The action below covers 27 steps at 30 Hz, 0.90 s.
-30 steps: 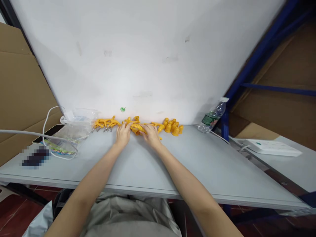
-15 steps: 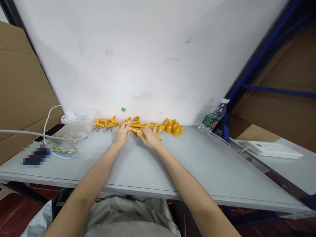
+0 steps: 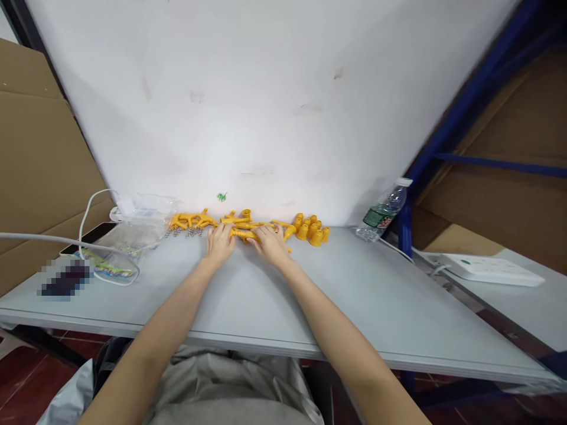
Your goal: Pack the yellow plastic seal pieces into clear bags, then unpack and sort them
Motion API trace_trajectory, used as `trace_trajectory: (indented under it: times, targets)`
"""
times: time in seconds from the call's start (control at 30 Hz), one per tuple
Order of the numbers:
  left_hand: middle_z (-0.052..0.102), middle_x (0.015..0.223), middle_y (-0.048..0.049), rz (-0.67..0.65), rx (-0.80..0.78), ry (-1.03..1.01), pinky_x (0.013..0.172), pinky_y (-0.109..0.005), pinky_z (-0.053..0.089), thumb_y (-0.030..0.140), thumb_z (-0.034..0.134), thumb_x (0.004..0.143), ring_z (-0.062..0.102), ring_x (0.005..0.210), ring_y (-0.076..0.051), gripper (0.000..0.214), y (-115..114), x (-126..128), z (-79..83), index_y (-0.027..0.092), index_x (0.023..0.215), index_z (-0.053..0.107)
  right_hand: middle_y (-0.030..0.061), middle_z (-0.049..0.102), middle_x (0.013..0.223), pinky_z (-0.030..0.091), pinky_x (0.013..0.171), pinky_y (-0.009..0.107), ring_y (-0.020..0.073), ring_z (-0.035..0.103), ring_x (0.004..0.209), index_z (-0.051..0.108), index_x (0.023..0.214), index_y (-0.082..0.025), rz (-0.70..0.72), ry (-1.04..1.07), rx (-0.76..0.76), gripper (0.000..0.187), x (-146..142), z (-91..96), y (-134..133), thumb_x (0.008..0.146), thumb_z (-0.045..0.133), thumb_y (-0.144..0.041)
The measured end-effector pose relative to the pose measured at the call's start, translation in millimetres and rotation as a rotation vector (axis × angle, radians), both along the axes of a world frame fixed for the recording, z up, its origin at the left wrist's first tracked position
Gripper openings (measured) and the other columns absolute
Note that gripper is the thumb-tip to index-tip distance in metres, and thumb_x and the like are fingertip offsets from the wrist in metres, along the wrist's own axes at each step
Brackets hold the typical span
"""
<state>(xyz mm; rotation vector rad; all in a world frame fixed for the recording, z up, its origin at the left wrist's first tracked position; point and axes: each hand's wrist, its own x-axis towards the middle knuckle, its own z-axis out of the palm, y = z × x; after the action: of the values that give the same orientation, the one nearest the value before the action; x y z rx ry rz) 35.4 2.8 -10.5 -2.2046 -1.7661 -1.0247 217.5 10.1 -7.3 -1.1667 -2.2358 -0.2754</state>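
Note:
Between my two hands lies a ridged yellow plastic rod (image 3: 243, 234), low over the table at the front of a row of yellow parts. My left hand (image 3: 220, 241) is closed on its left end, and my right hand (image 3: 271, 243) has its fingers curled over the right end. Other yellow plastic pieces (image 3: 243, 222) lie just behind my fingers. Branched yellow pieces (image 3: 191, 219) rest to the left, with small metal balls (image 3: 194, 232) in front of them. Right of my right hand stand several yellow cups (image 3: 315, 236). My fingertips are partly hidden.
A plastic bottle (image 3: 383, 211) leans at the right against the white panel (image 3: 283, 106). Clear plastic bags (image 3: 146, 227), a white cable (image 3: 137, 271) and a phone (image 3: 95, 234) lie on the left. A white power strip (image 3: 491, 269) sits on the neighbouring surface.
The yellow rod between my hands has turned slightly and its right end sits a little higher. My right hand has shifted slightly; my left hand has barely moved.

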Motion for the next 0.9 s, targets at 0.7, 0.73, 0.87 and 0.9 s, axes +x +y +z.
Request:
trace_trajectory:
  times: [0.7,0.73,0.87,0.9]
  targets:
    - [0.069,0.109,-0.0091,0.018,-0.115,-0.038,0.093,-0.039,0.039,0.018,0.049,0.083,0.061,0.106,-0.026,0.03,-3.6,9.3,3.8,0.02,0.11,0.062,0.0109,0.069,0.107,0.024,0.1,0.047,0.0276,0.055,0.105,0.06,0.107,-0.021,-0.076,-0.036,0.008,0.024,-1.2,1.5,0.9,0.091,0.043,-0.014]
    - [0.07,0.108,-0.009,0.02,-0.123,-0.044,0.092,-0.04,0.039,0.018,0.049,0.083,0.062,0.105,-0.026,0.03,-3.5,9.6,3.6,0.021,0.11,0.062,0.0113,0.069,0.107,0.024,0.099,0.046,0.0275,0.055,0.105,0.059,0.107,-0.021,-0.086,-0.032,0.011,0.025,-1.0,1.7,1.0,0.091,0.042,-0.012]
    - [0.07,0.106,-0.0096,0.047,-0.132,-0.06,0.091,-0.041,0.04,0.017,0.05,0.082,0.063,0.103,-0.027,0.028,-2.7,8.0,3.5,0.021,0.106,0.063,0.0123,0.069,0.106,0.028,0.097,0.045,0.0284,0.057,0.102,0.059,0.109,-0.02,-0.036,-0.019,-0.017,0.02,1.3,-0.8,2.1,0.093,0.047,-0.024]
    - [0.07,0.106,-0.0097,0.053,-0.131,-0.058,0.091,-0.041,0.04,0.017,0.05,0.081,0.063,0.103,-0.027,0.028,-2.4,7.2,3.4,0.021,0.106,0.063,0.0123,0.069,0.107,0.028,0.097,0.045,0.0287,0.057,0.103,0.06,0.11,-0.02,-0.013,-0.016,-0.028,0.022,1.7,-1.9,2.5,0.094,0.047,-0.027]
